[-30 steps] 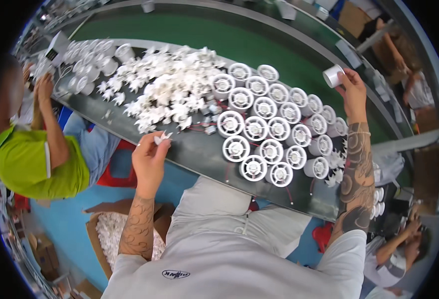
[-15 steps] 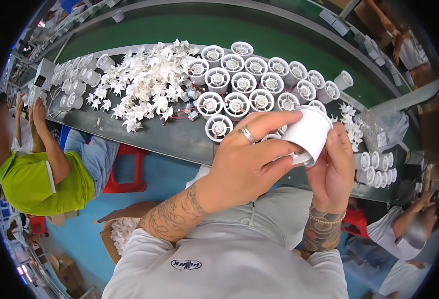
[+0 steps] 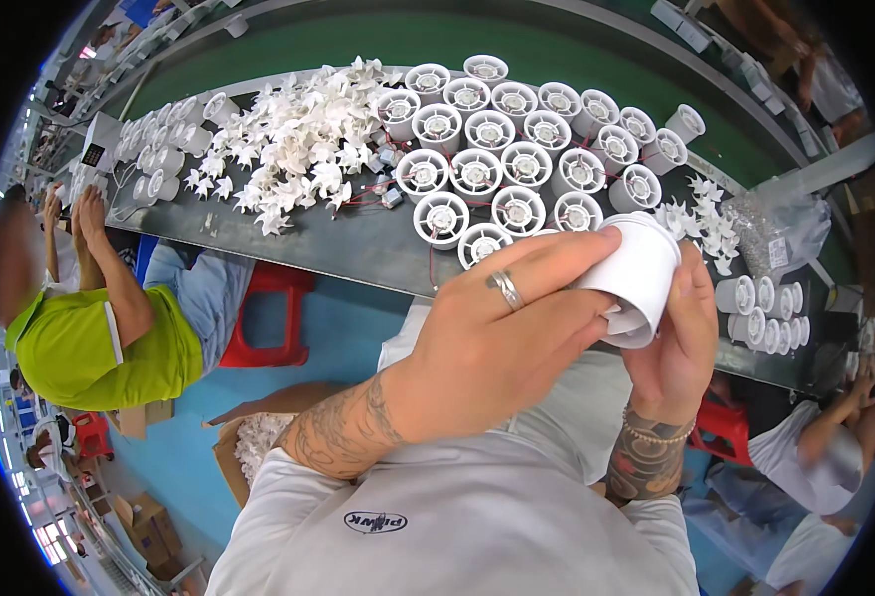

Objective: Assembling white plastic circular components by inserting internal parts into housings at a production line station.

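Both hands hold a white round plastic fan housing above the table's near edge. It is tilted, with its open end facing down toward me. My left hand grips its left side, forefinger on top and thumb at the open mouth. A small white piece shows inside the mouth by the thumb; its kind is mostly hidden. My right hand closes around the right side of the housing. Beyond my hands stand several more white fan housings with spoked ends, motors and red wires. A heap of white fan blades lies left of them.
A smaller group of fan blades and a clear plastic bag lie to the right, near stacked white housings. Behind runs a green conveyor belt. At left a person in a green shirt sits by a red stool.
The view has shifted slightly, so the table appears higher and a little to the right. Both hands keep hold of the housing, which has tipped slightly; the white piece at its mouth sticks out less.
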A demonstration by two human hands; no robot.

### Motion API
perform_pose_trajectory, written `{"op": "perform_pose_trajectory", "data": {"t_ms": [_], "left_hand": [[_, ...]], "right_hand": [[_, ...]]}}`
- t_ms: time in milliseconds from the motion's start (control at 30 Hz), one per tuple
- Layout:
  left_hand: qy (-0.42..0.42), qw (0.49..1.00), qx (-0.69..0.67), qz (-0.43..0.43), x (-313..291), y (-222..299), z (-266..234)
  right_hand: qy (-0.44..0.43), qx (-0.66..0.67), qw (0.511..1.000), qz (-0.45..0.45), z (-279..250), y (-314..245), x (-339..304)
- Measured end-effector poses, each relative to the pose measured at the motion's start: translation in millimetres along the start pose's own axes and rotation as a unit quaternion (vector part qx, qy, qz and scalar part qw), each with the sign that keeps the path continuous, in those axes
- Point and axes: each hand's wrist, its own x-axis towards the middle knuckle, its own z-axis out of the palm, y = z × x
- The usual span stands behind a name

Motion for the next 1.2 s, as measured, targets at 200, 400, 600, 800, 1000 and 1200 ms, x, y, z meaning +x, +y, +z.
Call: {"op": "perform_pose_trajectory", "data": {"t_ms": [200, 400, 600, 800, 1000, 1200], "left_hand": [[0.035, 0.999, -0.021, 0.003, -6, 5, -4], [0.029, 0.997, -0.065, 0.017, -6, 2, -6], [0.039, 0.996, -0.078, 0.022, -9, 3, -4], [0.039, 0.995, -0.088, 0.005, -12, 1, -3], [0.047, 0.992, -0.116, 0.017, -11, 2, -6], [0.034, 0.994, -0.108, -0.002, -15, 5, -10]], "right_hand": [[0.029, -0.086, 0.996, -0.023, 25, -3, -5], [0.045, -0.088, 0.994, -0.035, 22, -3, -8], [0.059, -0.124, 0.99, -0.046, 28, -5, -10], [0.018, -0.139, 0.989, -0.051, 25, -6, -11], [0.079, -0.123, 0.988, -0.046, 38, -5, -12], [0.023, -0.127, 0.991, -0.036, 30, -5, -13]]}}
